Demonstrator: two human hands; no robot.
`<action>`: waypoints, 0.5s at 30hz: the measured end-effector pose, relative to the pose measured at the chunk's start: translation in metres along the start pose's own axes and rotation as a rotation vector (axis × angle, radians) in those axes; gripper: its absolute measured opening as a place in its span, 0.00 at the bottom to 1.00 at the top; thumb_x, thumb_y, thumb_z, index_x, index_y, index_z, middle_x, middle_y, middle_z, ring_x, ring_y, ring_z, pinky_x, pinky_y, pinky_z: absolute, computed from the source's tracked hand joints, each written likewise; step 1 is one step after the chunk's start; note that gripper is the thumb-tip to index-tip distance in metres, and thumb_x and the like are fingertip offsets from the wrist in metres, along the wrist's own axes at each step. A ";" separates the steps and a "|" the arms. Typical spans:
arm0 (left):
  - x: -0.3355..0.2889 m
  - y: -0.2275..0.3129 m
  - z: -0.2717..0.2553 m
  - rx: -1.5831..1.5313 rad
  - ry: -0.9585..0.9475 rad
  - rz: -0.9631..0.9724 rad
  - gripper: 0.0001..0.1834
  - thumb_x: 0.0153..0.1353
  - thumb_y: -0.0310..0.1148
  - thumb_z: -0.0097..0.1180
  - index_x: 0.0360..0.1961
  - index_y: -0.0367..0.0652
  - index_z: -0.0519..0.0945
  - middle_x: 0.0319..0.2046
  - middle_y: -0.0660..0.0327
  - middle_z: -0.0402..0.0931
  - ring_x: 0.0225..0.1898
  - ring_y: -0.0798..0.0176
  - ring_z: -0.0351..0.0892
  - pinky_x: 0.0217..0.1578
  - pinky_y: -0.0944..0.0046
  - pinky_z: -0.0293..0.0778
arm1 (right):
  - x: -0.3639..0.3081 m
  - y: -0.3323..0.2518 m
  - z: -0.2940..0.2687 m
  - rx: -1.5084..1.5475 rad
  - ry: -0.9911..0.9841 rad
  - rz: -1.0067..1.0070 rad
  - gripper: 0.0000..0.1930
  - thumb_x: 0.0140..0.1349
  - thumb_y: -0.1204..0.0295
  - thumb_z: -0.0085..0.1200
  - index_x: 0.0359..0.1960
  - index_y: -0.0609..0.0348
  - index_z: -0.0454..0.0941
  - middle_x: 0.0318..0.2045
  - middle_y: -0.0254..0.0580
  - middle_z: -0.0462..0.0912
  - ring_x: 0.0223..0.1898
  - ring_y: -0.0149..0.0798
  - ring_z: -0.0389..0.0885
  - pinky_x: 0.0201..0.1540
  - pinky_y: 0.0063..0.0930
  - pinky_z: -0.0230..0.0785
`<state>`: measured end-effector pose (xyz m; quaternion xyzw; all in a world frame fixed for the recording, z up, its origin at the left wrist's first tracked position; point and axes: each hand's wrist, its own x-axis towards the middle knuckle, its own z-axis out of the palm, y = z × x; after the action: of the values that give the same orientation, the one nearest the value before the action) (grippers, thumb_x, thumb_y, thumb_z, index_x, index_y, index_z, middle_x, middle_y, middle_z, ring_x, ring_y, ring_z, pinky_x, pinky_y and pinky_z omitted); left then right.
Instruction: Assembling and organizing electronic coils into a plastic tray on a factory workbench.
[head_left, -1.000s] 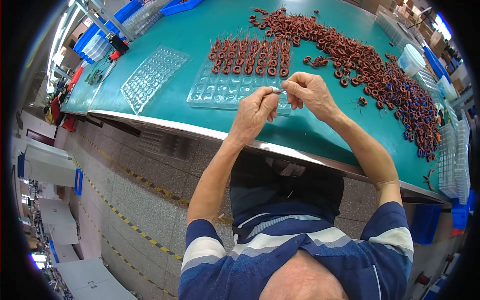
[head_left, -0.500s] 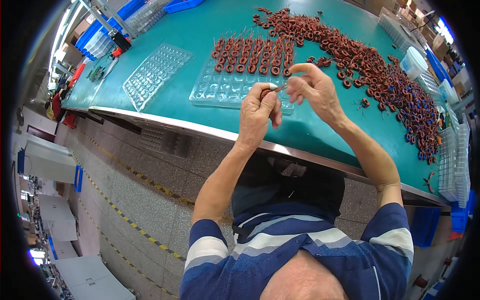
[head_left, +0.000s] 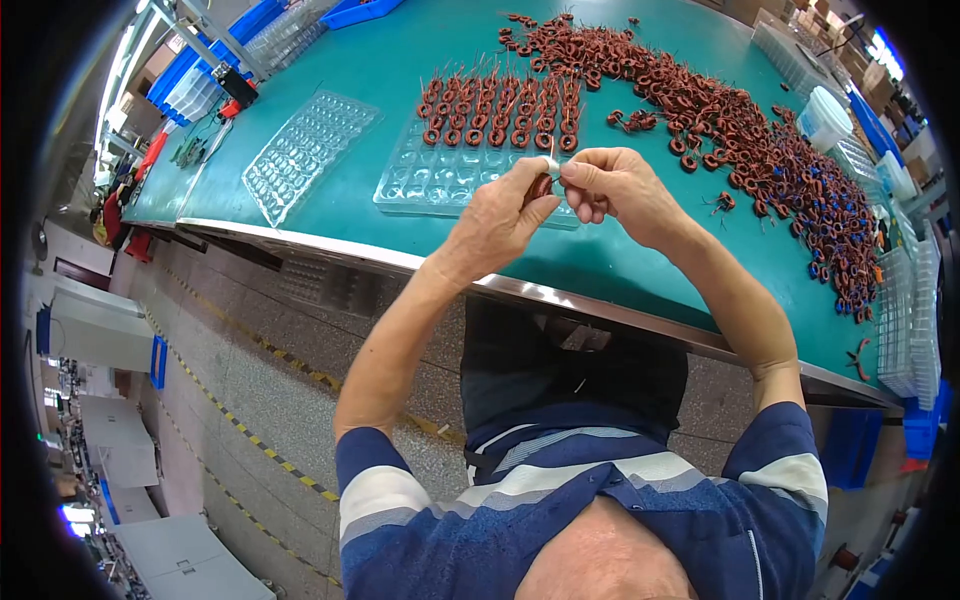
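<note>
1. Side tray point(head_left: 310, 150): flat on bench point(head_left: 400, 60), probably parked aside.
2. Main tray point(head_left: 430, 185): rowed coils point(head_left: 500, 112) in pockets, likely for order.
3. Left hand point(head_left: 505, 215): grips held coil point(head_left: 541, 188) over main tray's near edge, likely steadying it.
4. Right hand point(head_left: 612, 190): pinched narrow beside it; can't tell on what.
5. Pile point(head_left: 690, 100): loose coils, likely within reach.

Curled left grip point(head_left: 500, 215) beside right grip point(head_left: 628, 195)

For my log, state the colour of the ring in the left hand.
Reddish-brown; the ring shows best, partly hidden, in the head view.
</note>
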<state>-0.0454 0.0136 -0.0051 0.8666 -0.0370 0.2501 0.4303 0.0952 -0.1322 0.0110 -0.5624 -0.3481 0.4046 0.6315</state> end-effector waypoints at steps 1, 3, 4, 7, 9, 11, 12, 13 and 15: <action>0.002 0.002 -0.004 -0.015 -0.042 -0.007 0.15 0.61 0.30 0.58 0.46 0.38 0.70 0.28 0.52 0.74 0.30 0.48 0.77 0.31 0.55 0.71 | 0.000 0.000 -0.003 0.011 -0.022 0.041 0.12 0.66 0.65 0.55 0.30 0.61 0.78 0.22 0.35 0.80 0.22 0.25 0.78 0.23 0.17 0.67; 0.007 0.006 -0.013 0.070 -0.126 0.022 0.14 0.61 0.30 0.58 0.44 0.38 0.70 0.28 0.52 0.73 0.30 0.49 0.77 0.32 0.55 0.72 | 0.001 0.000 -0.007 0.025 -0.037 0.082 0.11 0.66 0.65 0.55 0.30 0.61 0.78 0.22 0.35 0.80 0.22 0.25 0.78 0.23 0.17 0.67; 0.009 0.010 -0.017 0.160 -0.204 0.049 0.13 0.60 0.29 0.59 0.42 0.38 0.69 0.28 0.52 0.72 0.31 0.49 0.76 0.32 0.54 0.72 | 0.002 0.000 -0.008 0.004 -0.060 0.107 0.11 0.65 0.66 0.55 0.30 0.61 0.78 0.22 0.36 0.80 0.22 0.26 0.78 0.23 0.17 0.67; 0.008 0.013 -0.021 0.418 -0.306 0.255 0.12 0.58 0.28 0.59 0.39 0.39 0.69 0.30 0.53 0.70 0.33 0.50 0.76 0.34 0.54 0.74 | 0.002 0.000 -0.008 -0.043 -0.094 0.172 0.10 0.64 0.68 0.55 0.29 0.61 0.79 0.22 0.36 0.80 0.21 0.26 0.78 0.22 0.17 0.67; 0.007 0.013 -0.019 0.546 -0.344 0.299 0.14 0.55 0.27 0.61 0.37 0.40 0.68 0.31 0.56 0.71 0.33 0.52 0.78 0.33 0.55 0.76 | 0.002 0.004 -0.007 -0.086 -0.099 0.226 0.10 0.63 0.69 0.55 0.28 0.62 0.79 0.22 0.37 0.80 0.21 0.27 0.78 0.21 0.18 0.66; 0.007 0.012 -0.017 0.841 -0.378 0.450 0.12 0.58 0.29 0.57 0.39 0.40 0.69 0.32 0.53 0.70 0.35 0.52 0.78 0.36 0.58 0.77 | 0.002 0.009 -0.008 -0.092 -0.059 0.230 0.09 0.62 0.69 0.55 0.27 0.61 0.79 0.21 0.37 0.80 0.20 0.27 0.77 0.20 0.19 0.66; 0.008 0.012 -0.015 0.879 -0.372 0.442 0.10 0.59 0.29 0.56 0.39 0.40 0.69 0.31 0.52 0.70 0.35 0.53 0.78 0.36 0.58 0.78 | 0.002 0.012 -0.008 -0.099 -0.022 0.235 0.09 0.61 0.69 0.56 0.26 0.61 0.79 0.20 0.36 0.80 0.19 0.27 0.77 0.20 0.20 0.65; 0.008 0.010 -0.013 0.882 -0.375 0.445 0.10 0.59 0.29 0.56 0.39 0.40 0.69 0.31 0.52 0.70 0.35 0.53 0.78 0.36 0.58 0.78 | 0.004 0.015 -0.007 -0.097 -0.020 0.231 0.09 0.61 0.69 0.56 0.26 0.61 0.79 0.20 0.36 0.80 0.19 0.27 0.77 0.20 0.20 0.65; 0.002 -0.002 -0.003 0.720 -0.223 0.233 0.11 0.59 0.29 0.57 0.39 0.39 0.69 0.31 0.52 0.71 0.36 0.54 0.78 0.35 0.58 0.77 | 0.004 0.018 -0.002 -0.167 0.066 0.134 0.10 0.60 0.69 0.56 0.25 0.61 0.79 0.17 0.34 0.77 0.16 0.25 0.74 0.18 0.18 0.63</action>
<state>-0.0442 0.0172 -0.0042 0.9739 -0.0913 0.1986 0.0609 0.0963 -0.1284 -0.0074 -0.6481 -0.3213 0.3970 0.5649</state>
